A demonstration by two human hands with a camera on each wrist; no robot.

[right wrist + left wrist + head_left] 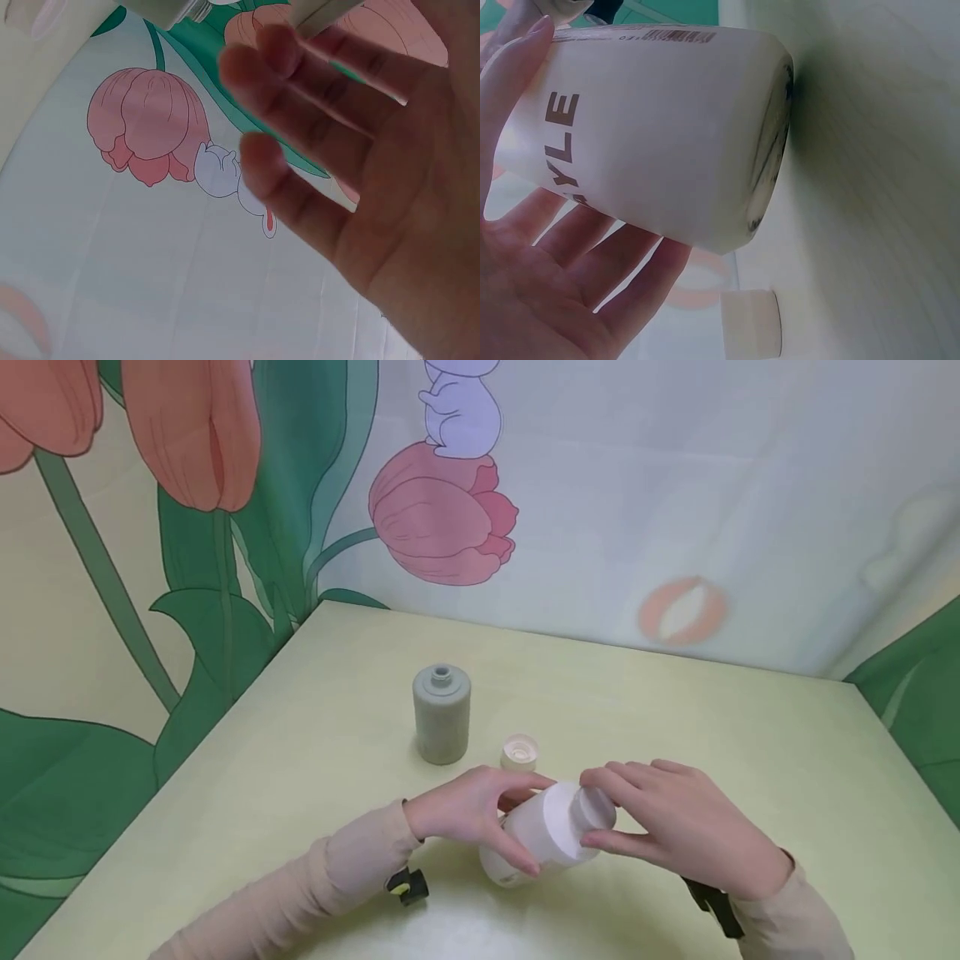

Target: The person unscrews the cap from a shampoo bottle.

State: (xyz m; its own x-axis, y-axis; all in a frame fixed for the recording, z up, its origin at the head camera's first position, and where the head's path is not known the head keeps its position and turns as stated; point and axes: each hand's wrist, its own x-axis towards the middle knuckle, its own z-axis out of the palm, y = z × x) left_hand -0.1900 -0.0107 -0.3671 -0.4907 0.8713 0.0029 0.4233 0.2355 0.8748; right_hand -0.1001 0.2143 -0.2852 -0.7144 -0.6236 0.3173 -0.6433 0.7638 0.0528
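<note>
A white bottle (538, 823) lies tilted above the table, its cap end raised to the right. Wrapped around its body is my left hand (468, 806), thumb on the near side and fingers behind. Brown lettering and a barcode show on the bottle (660, 127) in the left wrist view, its base edge close to the table. My right hand (675, 818) pinches the white cap (592, 810) between thumb and fingers. In the right wrist view the right hand (390, 172) shows its curled fingers, with only a bit of the cap at the top edge.
Behind the hands stands a grey-green bottle (442, 718) with an open narrow neck. A small pale round cap (520, 752) sits on the light table (360, 693) just beyond my left hand. A printed backdrop (585, 502) of tulips rises behind the table.
</note>
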